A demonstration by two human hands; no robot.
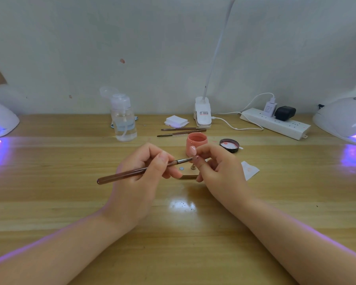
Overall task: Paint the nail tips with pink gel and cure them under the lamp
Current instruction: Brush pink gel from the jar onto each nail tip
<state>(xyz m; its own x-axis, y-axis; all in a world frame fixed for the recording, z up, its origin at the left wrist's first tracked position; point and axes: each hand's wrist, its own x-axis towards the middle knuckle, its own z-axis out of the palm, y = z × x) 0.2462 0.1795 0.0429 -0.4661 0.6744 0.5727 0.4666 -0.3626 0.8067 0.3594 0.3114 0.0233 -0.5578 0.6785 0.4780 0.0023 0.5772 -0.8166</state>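
Gripping the long brown-handled gel brush (136, 172) in a pen hold, the left hand (140, 182) lays its bristles against a small pink-coated nail tip (193, 150) that the right hand (218, 173) pinches on what seems to be a short stand, just above the wooden holder block (188, 173). From here, I judge the main risks to be gel smearing onto the pinching fingers, or an elbow nudge tipping the open jar. To the far left a white curing lamp (0, 120) glows violet; uncured gel left near that light could thicken early. Next comes a clear plastic pump bottle (124, 122), partly filled with clear liquid. Behind the hands sits the open pink jar (196, 141), holding pink gel, its black lid (229, 145) lying inside-up beside it. At far right a second white lamp (343, 118) is lit.
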